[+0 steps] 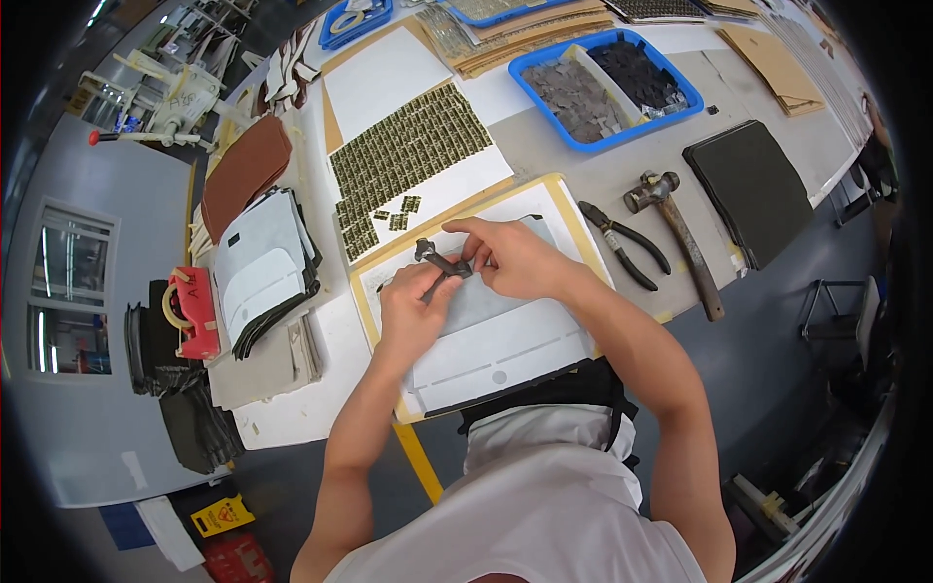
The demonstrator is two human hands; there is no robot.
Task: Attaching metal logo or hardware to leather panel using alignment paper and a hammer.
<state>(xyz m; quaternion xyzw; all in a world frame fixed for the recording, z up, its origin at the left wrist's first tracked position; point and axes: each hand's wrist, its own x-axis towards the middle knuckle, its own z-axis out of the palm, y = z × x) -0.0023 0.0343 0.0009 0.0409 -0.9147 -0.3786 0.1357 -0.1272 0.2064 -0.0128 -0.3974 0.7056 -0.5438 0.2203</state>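
Note:
My left hand point(416, 306) is closed, its thumb and fingers pinching a short dark strap-like piece point(439, 259) with a knobbed end. My right hand point(520, 260) meets it at the other end, index finger stretched out and the other fingers curled in. What those curled fingertips hold, if anything, is too small to make out. Under both hands lies a pale grey panel point(501, 335) with a dark edge, slots and a round mark. It rests on a white board point(573, 209) edged with yellow tape.
To the right lie pliers point(627, 243), a hammer point(682, 233) and a stack of dark panels point(753, 189). Beyond are rows of small patterned pieces point(413, 141) and a divided blue tray point(583, 146) of grey and black pieces. At left stand stacked panels point(262, 267) and a red holder point(199, 316).

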